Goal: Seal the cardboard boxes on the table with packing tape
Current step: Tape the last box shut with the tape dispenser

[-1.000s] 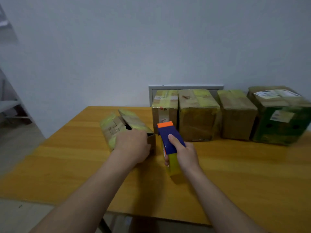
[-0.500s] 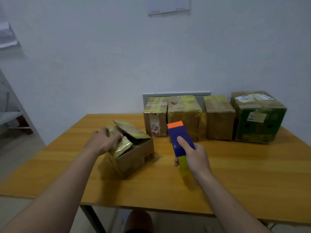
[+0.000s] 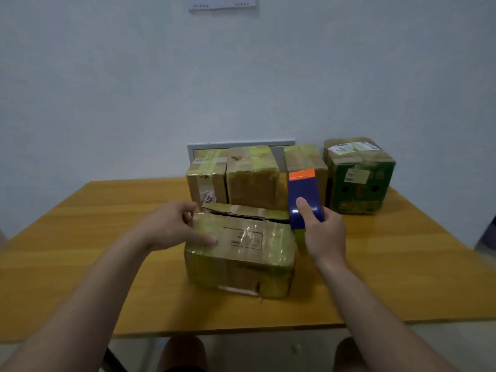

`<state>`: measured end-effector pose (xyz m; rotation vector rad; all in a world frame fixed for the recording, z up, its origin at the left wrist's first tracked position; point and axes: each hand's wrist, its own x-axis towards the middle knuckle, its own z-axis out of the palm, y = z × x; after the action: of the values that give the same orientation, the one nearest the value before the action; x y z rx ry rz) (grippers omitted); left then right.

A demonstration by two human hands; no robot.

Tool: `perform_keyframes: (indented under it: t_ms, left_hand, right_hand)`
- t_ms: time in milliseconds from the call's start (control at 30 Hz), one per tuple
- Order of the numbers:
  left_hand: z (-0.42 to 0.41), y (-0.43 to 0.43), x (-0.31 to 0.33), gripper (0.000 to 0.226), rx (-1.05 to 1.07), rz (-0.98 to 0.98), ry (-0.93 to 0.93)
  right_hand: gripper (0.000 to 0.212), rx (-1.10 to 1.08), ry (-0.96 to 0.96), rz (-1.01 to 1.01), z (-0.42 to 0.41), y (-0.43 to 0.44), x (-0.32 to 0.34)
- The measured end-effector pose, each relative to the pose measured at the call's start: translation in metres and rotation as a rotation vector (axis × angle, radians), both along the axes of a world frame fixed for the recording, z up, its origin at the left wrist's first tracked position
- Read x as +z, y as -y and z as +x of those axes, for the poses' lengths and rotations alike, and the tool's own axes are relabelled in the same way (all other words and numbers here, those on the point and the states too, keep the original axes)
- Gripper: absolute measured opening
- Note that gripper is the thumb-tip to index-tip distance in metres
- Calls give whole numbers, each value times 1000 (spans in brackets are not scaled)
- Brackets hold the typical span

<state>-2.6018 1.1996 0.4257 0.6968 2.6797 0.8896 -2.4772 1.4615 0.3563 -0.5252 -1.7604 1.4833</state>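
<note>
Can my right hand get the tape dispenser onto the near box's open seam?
Probably yes: the right hand holds the tape dispenser just beside the near box, with nothing between them.

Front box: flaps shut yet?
Not fully: the front box shows a dark gap between its top flaps; left hand holds the near flap.

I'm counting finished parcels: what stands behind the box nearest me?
Behind the near box stand three brown taped boxes and a green box. The tape dispenser in the right hand covers part of the third.
</note>
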Motion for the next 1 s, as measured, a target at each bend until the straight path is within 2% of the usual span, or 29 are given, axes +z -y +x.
perform_keyframes:
  t_ms: [67, 133, 300, 433, 567, 700, 767, 867, 900, 1000]
  left_hand:
    - [11, -6, -5, 50, -132, 66, 37]
    - [17, -12, -12, 55, -201, 74, -5]
    - [5, -19, -10, 34, -337, 104, -10]
    - [-17, -23, 1, 35, -307, 68, -52]
    - [-34, -36, 1, 28, -280, 90, -21]
    - [-57, -41, -6, 50, -223, 102, -38]
    - [-64, -44, -9, 50, -204, 110, -70]
    - [-65, -55, -13, 48, -183, 85, -200]
    - [-62, -59, -16, 55, -184, 95, -232]
    - [-45, -67, -22, 85, -277, 132, -155]
  right_hand:
    - [31, -23, -31, 26, 8, -13, 4]
    - [29, -30, -48, 26, 13, -23, 10]
    - [31, -31, -49, 25, 15, -33, 19]
    - [33, -15, -31, 22, 14, -35, 28]
    - [32, 75, -1, 40, 17, -31, 36]
    - [39, 213, 75, 17, 21, -32, 49]
    - [40, 257, 124, 42, 22, -30, 52]
    - [45, 323, 132, -37, 21, -25, 52]
    - [46, 331, 128, -53, 21, -24, 52]
    - [47, 336, 121, -85, 21, -25, 52]
